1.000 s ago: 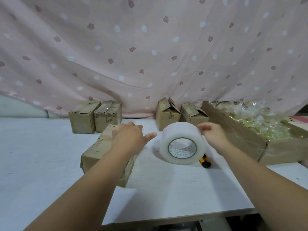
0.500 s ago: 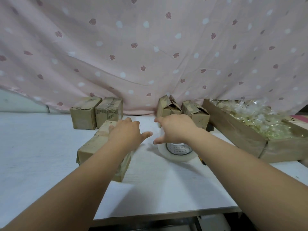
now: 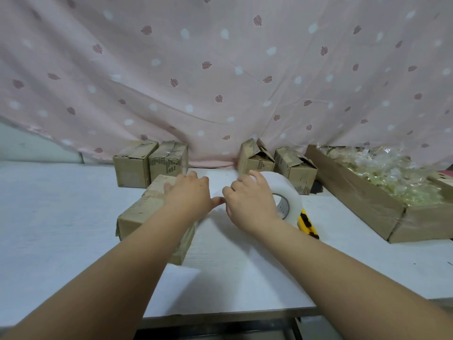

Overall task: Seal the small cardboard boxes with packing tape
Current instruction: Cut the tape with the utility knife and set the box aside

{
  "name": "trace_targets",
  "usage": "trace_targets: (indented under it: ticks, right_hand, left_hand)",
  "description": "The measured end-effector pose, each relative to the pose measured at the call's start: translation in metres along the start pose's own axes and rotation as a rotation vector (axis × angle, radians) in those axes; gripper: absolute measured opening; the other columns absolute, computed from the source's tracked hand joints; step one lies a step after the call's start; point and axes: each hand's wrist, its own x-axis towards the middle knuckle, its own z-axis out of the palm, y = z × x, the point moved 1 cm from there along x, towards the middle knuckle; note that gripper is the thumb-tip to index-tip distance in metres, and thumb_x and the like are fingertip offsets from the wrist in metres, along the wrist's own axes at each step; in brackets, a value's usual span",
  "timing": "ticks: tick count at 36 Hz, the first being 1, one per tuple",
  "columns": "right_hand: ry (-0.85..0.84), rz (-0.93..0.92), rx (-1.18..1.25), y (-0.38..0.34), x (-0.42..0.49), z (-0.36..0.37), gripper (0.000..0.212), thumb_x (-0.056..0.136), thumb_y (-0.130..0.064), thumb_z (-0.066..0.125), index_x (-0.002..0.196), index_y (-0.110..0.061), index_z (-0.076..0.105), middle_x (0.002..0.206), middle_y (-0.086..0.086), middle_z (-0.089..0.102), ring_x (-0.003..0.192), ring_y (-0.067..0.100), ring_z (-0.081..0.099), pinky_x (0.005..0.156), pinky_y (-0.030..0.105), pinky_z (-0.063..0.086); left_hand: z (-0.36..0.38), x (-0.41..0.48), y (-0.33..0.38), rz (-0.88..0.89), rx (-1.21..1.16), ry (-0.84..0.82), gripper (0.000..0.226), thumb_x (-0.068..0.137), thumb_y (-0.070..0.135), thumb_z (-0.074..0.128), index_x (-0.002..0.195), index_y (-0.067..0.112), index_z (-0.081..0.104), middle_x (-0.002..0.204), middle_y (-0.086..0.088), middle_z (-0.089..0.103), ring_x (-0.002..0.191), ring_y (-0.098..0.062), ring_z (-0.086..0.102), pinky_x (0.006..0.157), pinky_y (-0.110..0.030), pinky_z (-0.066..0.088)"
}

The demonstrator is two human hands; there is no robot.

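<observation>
Cardboard boxes sit on the white tabletop [image 3: 61, 217]. One small box [image 3: 142, 214] lies near the middle. The left hand [image 3: 188, 195] lies flat on top of it, fingers straight, pressing down. Just beside it, the right hand [image 3: 250, 204] curls its fingers over the tape roll [image 3: 286, 195], which stands on its edge next to a yellow cutter [image 3: 307, 224]. No tape crosses this box yet, so I think sealing it has only begun. Along the back edge, two shut boxes [image 3: 133, 165] look done. Two open boxes [image 3: 255, 158] with flaps sticking up probably wait their turn.
</observation>
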Motion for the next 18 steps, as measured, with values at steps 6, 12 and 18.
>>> trace_targets:
  ticks: [6,12,18]
  right_hand:
    - [0.077,0.102,-0.036,-0.011,-0.007,0.007,0.023,0.053,-0.018,0.087,0.056,-0.017,0.064,0.049,-0.005,0.055,0.078,0.022,0.066,0.112,0.052,0.008]
    - [0.167,0.018,-0.026,-0.031,-0.010,0.010,0.016,0.058,-0.016,0.079,0.053,-0.017,0.065,0.048,-0.003,0.056,0.081,0.022,0.067,0.114,0.049,0.003]
    - [0.190,-0.014,-0.037,-0.039,-0.013,0.013,0.019,0.051,-0.015,0.084,0.052,-0.016,0.066,0.048,-0.003,0.057,0.083,0.022,0.068,0.114,0.047,0.004]
  left_hand:
    - [-0.005,-0.003,-0.008,0.047,-0.112,-0.043,0.076,0.079,0.067,0.060,0.143,0.034,0.038,0.142,0.002,0.038,0.132,-0.025,0.031,0.104,-0.046,0.030]
    - [-0.006,-0.008,-0.016,0.123,-0.083,-0.125,0.092,0.072,0.057,0.073,0.149,0.038,0.026,0.148,0.006,0.027,0.137,-0.024,0.019,0.110,-0.047,0.021]
    - [-0.007,-0.014,-0.030,0.138,-0.152,-0.172,0.094,0.073,0.067,0.065,0.150,0.043,0.016,0.155,0.011,0.019,0.144,-0.017,0.007,0.116,-0.046,0.008]
